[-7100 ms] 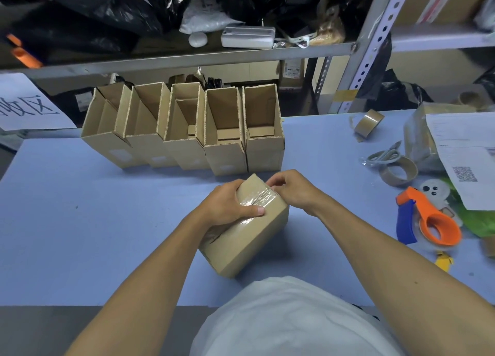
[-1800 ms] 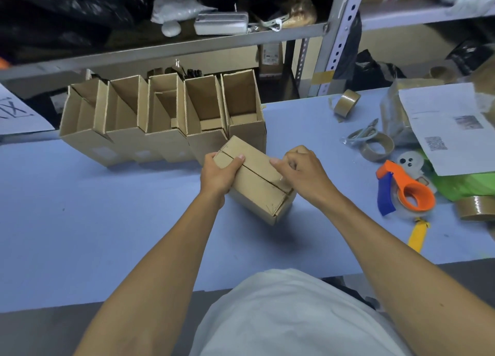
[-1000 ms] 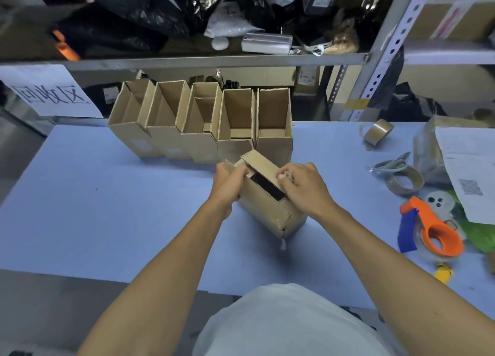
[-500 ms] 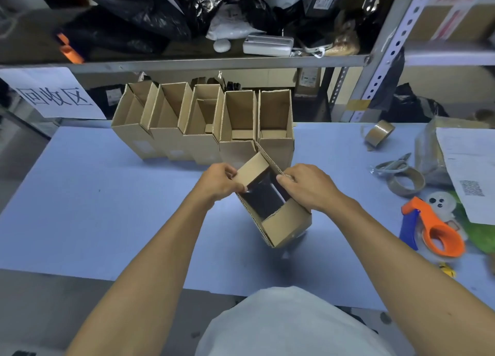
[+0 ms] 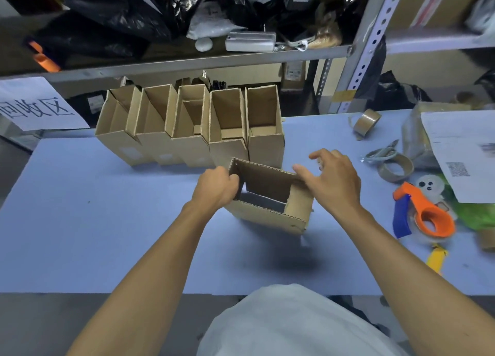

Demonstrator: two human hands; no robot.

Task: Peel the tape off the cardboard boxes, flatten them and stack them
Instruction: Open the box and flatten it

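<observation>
On the blue table [image 5: 80, 235] a row of five opened boxes [image 5: 192, 130] stood at the back. Just before them sat the opened box [image 5: 270, 211], its left end gripped by the left hand [image 5: 215, 188]; the right hand [image 5: 333, 180] hovered slack-fingered at its right end.

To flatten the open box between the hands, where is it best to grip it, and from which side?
Likely by two opposite corners of the open box. The left hand already grips its left edge; the right hand could come from the right onto the right wall. Both ends are open, so pushing the corners together should fold it.
</observation>
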